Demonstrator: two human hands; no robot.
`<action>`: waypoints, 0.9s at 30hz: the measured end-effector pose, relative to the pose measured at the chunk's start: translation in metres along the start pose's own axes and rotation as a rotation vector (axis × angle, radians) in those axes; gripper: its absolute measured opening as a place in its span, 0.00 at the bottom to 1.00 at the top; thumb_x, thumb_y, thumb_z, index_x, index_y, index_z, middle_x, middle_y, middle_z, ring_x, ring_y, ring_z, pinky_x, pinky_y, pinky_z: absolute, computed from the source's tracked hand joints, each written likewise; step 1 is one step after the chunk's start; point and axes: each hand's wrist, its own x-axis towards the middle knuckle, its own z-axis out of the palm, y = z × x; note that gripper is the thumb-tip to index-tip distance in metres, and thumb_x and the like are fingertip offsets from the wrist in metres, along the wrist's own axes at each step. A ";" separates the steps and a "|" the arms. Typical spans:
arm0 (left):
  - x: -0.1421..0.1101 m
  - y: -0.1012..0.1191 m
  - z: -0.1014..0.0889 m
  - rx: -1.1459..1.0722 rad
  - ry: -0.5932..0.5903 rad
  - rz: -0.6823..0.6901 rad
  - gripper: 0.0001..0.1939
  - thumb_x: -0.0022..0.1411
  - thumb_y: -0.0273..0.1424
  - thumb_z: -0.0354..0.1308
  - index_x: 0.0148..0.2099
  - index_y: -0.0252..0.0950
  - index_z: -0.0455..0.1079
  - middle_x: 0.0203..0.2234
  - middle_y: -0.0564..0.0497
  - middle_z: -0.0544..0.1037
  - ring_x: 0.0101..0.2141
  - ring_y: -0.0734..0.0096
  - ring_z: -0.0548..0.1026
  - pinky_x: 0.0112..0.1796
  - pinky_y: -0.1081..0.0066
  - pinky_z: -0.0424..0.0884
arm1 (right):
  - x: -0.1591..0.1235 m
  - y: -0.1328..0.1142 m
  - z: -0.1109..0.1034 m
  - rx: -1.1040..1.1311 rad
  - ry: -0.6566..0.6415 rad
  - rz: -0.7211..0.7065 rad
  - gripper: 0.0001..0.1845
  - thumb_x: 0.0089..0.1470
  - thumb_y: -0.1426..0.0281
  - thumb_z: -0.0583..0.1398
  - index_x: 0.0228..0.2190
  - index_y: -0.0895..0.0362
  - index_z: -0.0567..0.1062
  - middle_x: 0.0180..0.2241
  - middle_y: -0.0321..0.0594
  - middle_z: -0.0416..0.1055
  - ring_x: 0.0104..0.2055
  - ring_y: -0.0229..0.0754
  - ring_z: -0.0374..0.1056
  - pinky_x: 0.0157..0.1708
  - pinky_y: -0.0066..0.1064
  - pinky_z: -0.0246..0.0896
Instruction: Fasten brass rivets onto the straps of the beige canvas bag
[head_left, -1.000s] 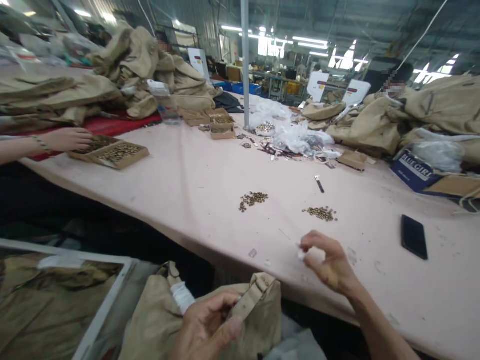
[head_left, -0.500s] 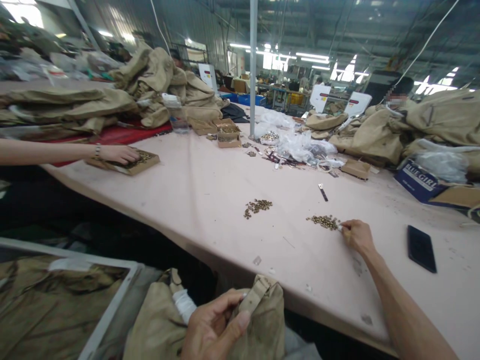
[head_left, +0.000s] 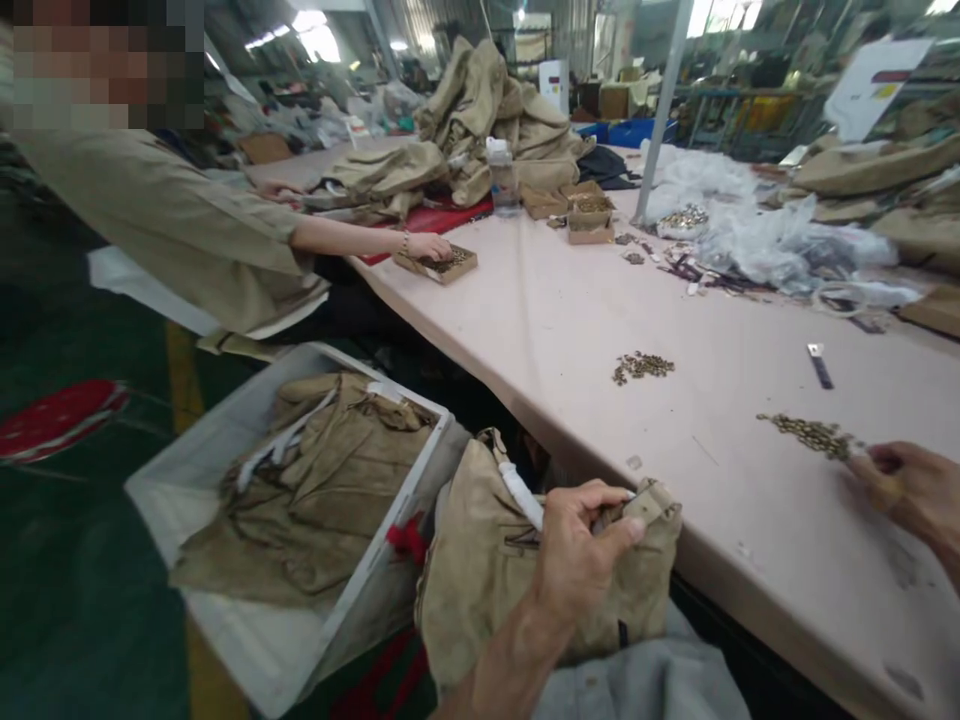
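Observation:
My left hand (head_left: 581, 555) is closed on the strap end of a tan garment (head_left: 480, 560) that lies on my lap below the table edge. My right hand (head_left: 911, 487) rests on the pink table (head_left: 540, 320) at the right edge of view, fingers pinched together right beside a small pile of brass studs (head_left: 810, 434); what the fingertips hold is too small to make out. A second pile of studs (head_left: 641, 366) lies further left on the table, apart from both hands.
A white bin (head_left: 247, 600) with folded tan garments stands on the floor at my left. A co-worker in a tan sleeve (head_left: 180, 220) reaches into a cardboard tray of studs (head_left: 439, 263). Garment heaps, small boxes, a metal post (head_left: 660, 110) and plastic bags fill the far table.
The view has swung left and down, bringing the bin and the co-worker into sight. My right hand stays pinched at the stud pile; my left hand keeps its hold on the strap.

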 end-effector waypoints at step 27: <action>-0.004 -0.003 0.019 0.322 0.118 0.136 0.07 0.57 0.22 0.66 0.38 0.34 0.83 0.32 0.48 0.79 0.36 0.63 0.76 0.37 0.67 0.68 | -0.078 -0.276 0.032 0.461 -0.231 -0.630 0.13 0.60 0.79 0.63 0.46 0.56 0.77 0.36 0.44 0.71 0.34 0.44 0.67 0.32 0.37 0.62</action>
